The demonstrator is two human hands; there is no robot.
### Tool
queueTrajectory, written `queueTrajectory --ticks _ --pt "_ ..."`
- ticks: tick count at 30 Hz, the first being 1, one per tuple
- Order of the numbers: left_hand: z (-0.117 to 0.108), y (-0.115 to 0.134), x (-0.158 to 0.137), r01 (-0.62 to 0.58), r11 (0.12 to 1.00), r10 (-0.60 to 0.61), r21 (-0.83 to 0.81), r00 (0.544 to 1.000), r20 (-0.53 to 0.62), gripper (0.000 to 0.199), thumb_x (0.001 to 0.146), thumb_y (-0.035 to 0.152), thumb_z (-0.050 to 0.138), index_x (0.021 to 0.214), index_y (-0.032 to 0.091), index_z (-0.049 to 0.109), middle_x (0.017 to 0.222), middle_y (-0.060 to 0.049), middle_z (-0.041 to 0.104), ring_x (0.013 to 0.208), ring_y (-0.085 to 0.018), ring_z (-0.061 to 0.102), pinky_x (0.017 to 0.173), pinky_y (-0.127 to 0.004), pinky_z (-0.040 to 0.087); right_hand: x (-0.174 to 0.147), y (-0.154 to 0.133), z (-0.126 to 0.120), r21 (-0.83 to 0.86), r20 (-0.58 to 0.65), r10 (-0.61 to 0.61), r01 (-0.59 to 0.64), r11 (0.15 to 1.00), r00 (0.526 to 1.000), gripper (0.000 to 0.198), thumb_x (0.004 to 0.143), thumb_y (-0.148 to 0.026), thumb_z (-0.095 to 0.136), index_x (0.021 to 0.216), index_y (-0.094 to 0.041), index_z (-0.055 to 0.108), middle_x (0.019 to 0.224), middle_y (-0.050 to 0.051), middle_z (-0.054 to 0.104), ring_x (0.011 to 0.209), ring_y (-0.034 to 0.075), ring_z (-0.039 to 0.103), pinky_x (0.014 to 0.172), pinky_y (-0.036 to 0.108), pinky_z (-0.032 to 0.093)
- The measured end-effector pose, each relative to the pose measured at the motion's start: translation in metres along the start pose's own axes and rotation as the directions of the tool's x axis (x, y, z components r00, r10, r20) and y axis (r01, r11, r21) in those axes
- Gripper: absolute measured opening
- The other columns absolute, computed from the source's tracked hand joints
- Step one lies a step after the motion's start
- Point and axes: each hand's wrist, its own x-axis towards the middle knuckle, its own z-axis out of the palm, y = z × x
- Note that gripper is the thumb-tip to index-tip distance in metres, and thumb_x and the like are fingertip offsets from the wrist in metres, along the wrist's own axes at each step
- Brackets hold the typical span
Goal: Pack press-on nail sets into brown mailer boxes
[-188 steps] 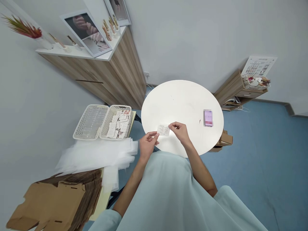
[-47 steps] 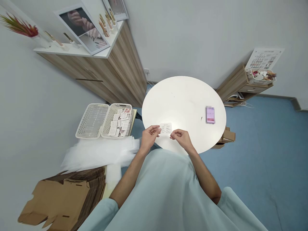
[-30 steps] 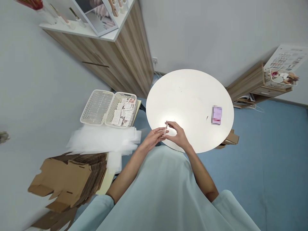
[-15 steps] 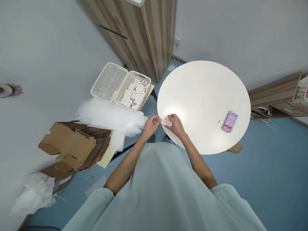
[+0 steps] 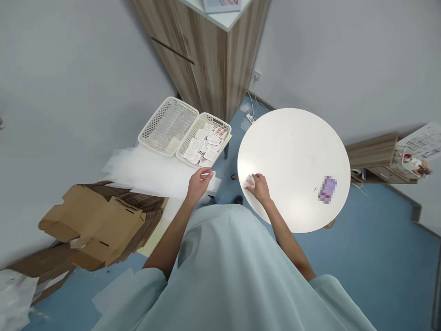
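My right hand [image 5: 261, 188] pinches a small clear packet [image 5: 248, 182] with pinkish-red bits or print showing through. It holds the packet over the left edge of the round white table [image 5: 292, 156]. My left hand [image 5: 200, 184] is apart from it, left of the table and above the white translucent sheets [image 5: 148, 170]. Its fingers are bent together, with a small white bit at the tips that I cannot tell from the sheets behind. Beyond that hand stands a white basket [image 5: 179, 154] of small printed white packets or cards.
Another white basket [image 5: 141, 138] holds clear plastic pieces. Flattened brown cardboard boxes [image 5: 103, 225] are stacked at the left. A blurred purple item [image 5: 327, 189] lies on the table's right side. A wooden cabinet [image 5: 206, 59] stands behind, with cables and a power strip [image 5: 250, 118] beside it.
My hands have drawn apart: the left one moved left, away from the packet, while the right one kept the packet at the table's edge. The view has shifted.
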Motion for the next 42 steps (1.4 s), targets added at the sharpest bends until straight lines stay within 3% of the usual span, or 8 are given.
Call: queueTrajectory --ticks 4,8,12,16,21,25,34,42 --pt "-0.042 0.000 0.038 -0.052 0.998 0.053 0.018 0.996 -0.066 0.038 0.089 0.045 0.071 0.118 0.020 0.069 0.125 -0.012 0.075 0.105 -0.026 0.074 0.093 -0.041 0.061 0.008 -0.036 -0.023 0.015 -0.074 -0.006 0.007 1.000 0.997 0.058 0.090 -0.033 0.075 0.144 -0.017 0.061 0.137 0.019 0.058 0.127 0.035 0.058 0.107 0.053 0.054" --pt "-0.093 -0.004 0.085 -0.122 0.975 0.152 0.186 0.976 -0.156 0.038 0.090 0.036 0.069 0.124 0.019 0.067 0.130 -0.015 0.070 0.111 -0.027 0.071 0.098 -0.043 0.059 0.017 -0.082 -0.041 0.035 -0.129 -0.005 0.009 0.999 0.992 0.056 0.095 -0.043 0.071 0.145 -0.021 0.061 0.137 0.018 0.058 0.127 0.035 0.058 0.106 0.054 0.055" --pt "-0.140 -0.016 0.135 -0.105 0.916 0.202 0.388 0.955 -0.219 0.044 0.089 0.029 0.069 0.131 0.014 0.064 0.134 -0.019 0.064 0.124 -0.034 0.064 0.112 -0.050 0.051 0.022 -0.126 -0.044 0.048 -0.159 0.003 0.005 0.999 0.987 0.056 0.098 -0.051 0.067 0.145 -0.023 0.062 0.135 0.018 0.059 0.125 0.035 0.059 0.104 0.055 0.057" --pt "-0.165 -0.027 0.182 -0.103 0.875 0.220 0.473 0.955 -0.198 0.052 0.088 0.025 0.070 0.137 0.013 0.059 0.141 -0.021 0.057 0.138 -0.038 0.053 0.122 -0.053 0.039 0.025 -0.157 -0.040 0.035 -0.153 0.016 -0.010 0.999 0.988 0.055 0.099 -0.054 0.065 0.145 -0.024 0.062 0.133 0.017 0.061 0.125 0.034 0.059 0.104 0.055 0.057" --pt "-0.171 -0.032 0.226 -0.103 0.850 0.208 0.517 0.967 -0.149 0.057 0.088 0.025 0.070 0.142 0.013 0.056 0.149 -0.024 0.051 0.143 -0.041 0.045 0.123 -0.053 0.035 0.026 -0.177 -0.035 0.013 -0.170 0.048 -0.047 0.999 0.984 0.053 0.100 -0.053 0.064 0.145 -0.024 0.062 0.132 0.017 0.061 0.124 0.033 0.060 0.103 0.055 0.057" --pt "-0.168 -0.034 0.243 -0.147 0.854 0.231 0.499 0.967 -0.111 0.044 0.092 0.029 0.065 0.134 0.014 0.063 0.141 -0.023 0.056 0.139 -0.043 0.046 0.121 -0.057 0.034 0.026 -0.187 -0.035 -0.005 -0.185 0.066 -0.068 0.998 0.981 0.051 0.099 -0.049 0.066 0.143 -0.024 0.063 0.131 0.016 0.062 0.123 0.033 0.060 0.104 0.055 0.057" --pt "-0.160 -0.035 0.243 -0.347 0.750 0.298 0.563 0.937 0.181 0.038 0.093 0.022 0.051 0.125 0.018 0.072 0.130 -0.021 0.059 0.132 -0.044 0.045 0.112 -0.059 0.038 0.022 -0.205 -0.037 0.001 -0.202 0.121 -0.123 0.992 0.972 0.046 0.099 -0.048 0.067 0.139 -0.027 0.066 0.130 0.015 0.062 0.123 0.033 0.061 0.105 0.055 0.057" --pt "-0.163 -0.041 0.245 -0.403 0.642 0.283 0.653 0.915 0.287 0.044 0.092 0.015 0.043 0.127 0.019 0.070 0.133 -0.023 0.057 0.129 -0.044 0.044 0.106 -0.058 0.040 0.010 -0.209 -0.034 0.032 -0.199 0.145 -0.141 0.989 0.969 0.044 0.100 -0.048 0.067 0.137 -0.025 0.067 0.131 0.015 0.062 0.122 0.033 0.061 0.101 0.054 0.058"
